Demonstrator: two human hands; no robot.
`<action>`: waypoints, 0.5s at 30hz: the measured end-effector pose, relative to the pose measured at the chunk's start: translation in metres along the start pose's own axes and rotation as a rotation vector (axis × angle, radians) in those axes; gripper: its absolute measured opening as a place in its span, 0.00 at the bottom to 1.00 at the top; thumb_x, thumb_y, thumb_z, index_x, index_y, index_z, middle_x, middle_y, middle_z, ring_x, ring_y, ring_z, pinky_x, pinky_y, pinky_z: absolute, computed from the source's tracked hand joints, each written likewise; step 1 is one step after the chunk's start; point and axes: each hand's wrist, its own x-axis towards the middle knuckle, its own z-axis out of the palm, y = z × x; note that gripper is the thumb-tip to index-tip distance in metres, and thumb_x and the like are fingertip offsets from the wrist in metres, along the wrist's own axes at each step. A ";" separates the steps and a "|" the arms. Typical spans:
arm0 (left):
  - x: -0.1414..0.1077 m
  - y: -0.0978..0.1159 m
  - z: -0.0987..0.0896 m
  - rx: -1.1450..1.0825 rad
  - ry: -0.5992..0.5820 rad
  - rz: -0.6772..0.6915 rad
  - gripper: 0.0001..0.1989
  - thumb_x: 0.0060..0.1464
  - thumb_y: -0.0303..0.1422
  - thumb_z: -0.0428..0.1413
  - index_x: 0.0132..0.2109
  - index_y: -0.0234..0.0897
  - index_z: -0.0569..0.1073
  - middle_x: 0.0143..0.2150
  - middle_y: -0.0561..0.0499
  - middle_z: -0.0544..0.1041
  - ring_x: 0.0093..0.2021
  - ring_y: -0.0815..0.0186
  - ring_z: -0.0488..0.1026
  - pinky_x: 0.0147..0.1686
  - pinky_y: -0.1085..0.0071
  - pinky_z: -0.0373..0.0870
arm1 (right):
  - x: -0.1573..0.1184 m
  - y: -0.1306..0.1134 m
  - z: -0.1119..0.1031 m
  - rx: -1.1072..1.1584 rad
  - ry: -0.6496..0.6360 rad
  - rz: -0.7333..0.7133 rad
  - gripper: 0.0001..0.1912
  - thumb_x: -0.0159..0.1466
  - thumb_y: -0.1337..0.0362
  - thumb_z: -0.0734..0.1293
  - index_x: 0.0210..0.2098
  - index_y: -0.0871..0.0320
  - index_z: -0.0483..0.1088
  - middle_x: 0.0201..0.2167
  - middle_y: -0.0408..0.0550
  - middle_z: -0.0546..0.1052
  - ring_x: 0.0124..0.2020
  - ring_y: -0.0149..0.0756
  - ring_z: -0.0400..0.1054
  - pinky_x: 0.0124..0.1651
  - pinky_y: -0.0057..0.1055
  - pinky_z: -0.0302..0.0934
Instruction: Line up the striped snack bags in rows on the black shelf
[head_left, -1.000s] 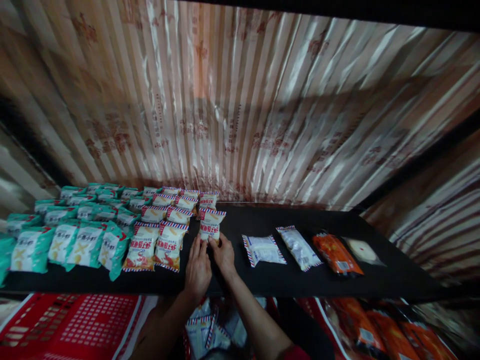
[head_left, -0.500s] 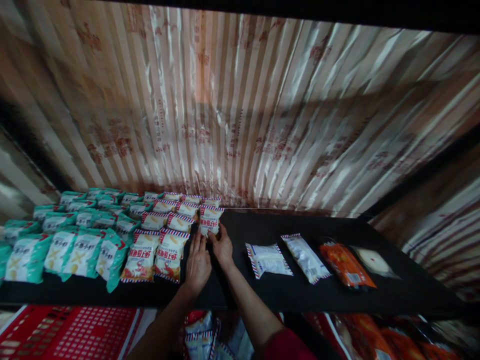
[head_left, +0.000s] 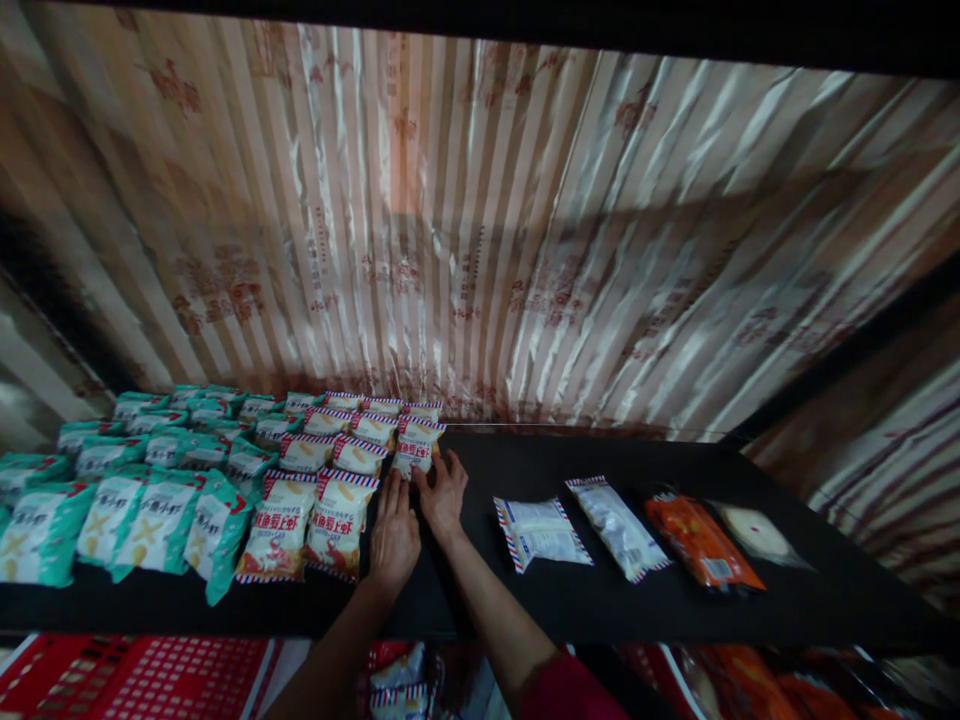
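Note:
In the head view a white snack bag (head_left: 417,446) with red lettering and a striped edge stands upright on the black shelf. My left hand (head_left: 395,535) lies with fingers stretched forward, the tips at the bag's lower left edge. At its lower right is my right hand (head_left: 442,496), thumb and fingers apart and not closed around it. Left of my hands, matching bags such as this front snack bag (head_left: 341,522) stand in rows, several deep. Beyond them are rows of teal snack bags (head_left: 159,520).
To the right lie a white bag face down (head_left: 541,532), another white bag (head_left: 616,525), an orange packet (head_left: 703,540) and a clear-wrapped pale item (head_left: 759,530). Striped sheeting (head_left: 465,250) covers the back. Below the shelf are a red basket (head_left: 187,672) and more packets.
My right fingers have spread and lifted slightly at the bag's edge. The bag and my left hand stay nearly in place; the view has tilted slightly.

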 end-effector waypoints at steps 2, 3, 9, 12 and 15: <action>-0.002 0.000 0.001 -0.010 0.015 0.012 0.25 0.54 0.22 0.41 0.60 0.26 0.59 0.64 0.37 0.57 0.66 0.56 0.47 0.60 0.54 0.57 | 0.002 0.005 0.004 0.008 -0.012 -0.028 0.22 0.56 0.57 0.64 0.48 0.62 0.70 0.56 0.61 0.63 0.58 0.51 0.54 0.56 0.47 0.51; -0.003 0.001 0.002 -0.018 0.020 0.016 0.25 0.55 0.23 0.41 0.60 0.26 0.58 0.64 0.37 0.56 0.66 0.57 0.47 0.60 0.54 0.57 | 0.003 0.006 0.006 0.014 -0.028 -0.035 0.23 0.57 0.57 0.64 0.48 0.63 0.70 0.56 0.62 0.64 0.59 0.51 0.54 0.57 0.46 0.51; 0.000 0.000 0.003 -0.041 0.022 0.030 0.25 0.56 0.23 0.40 0.61 0.25 0.56 0.64 0.36 0.56 0.66 0.58 0.47 0.60 0.57 0.57 | 0.008 0.007 0.007 0.032 -0.083 -0.039 0.24 0.59 0.58 0.62 0.50 0.66 0.68 0.53 0.62 0.68 0.55 0.47 0.60 0.56 0.41 0.54; 0.002 -0.003 0.004 -0.041 0.025 0.041 0.25 0.56 0.23 0.41 0.62 0.26 0.56 0.64 0.37 0.56 0.66 0.58 0.47 0.60 0.56 0.56 | 0.007 0.006 0.008 0.020 -0.081 -0.028 0.23 0.59 0.57 0.62 0.50 0.65 0.69 0.53 0.61 0.68 0.55 0.48 0.60 0.55 0.41 0.55; 0.002 -0.005 0.005 -0.052 0.037 0.036 0.26 0.56 0.24 0.41 0.62 0.27 0.55 0.65 0.38 0.56 0.66 0.58 0.47 0.60 0.55 0.56 | 0.008 0.004 0.011 0.022 -0.083 -0.026 0.22 0.59 0.58 0.62 0.49 0.64 0.69 0.52 0.61 0.69 0.54 0.47 0.61 0.54 0.41 0.55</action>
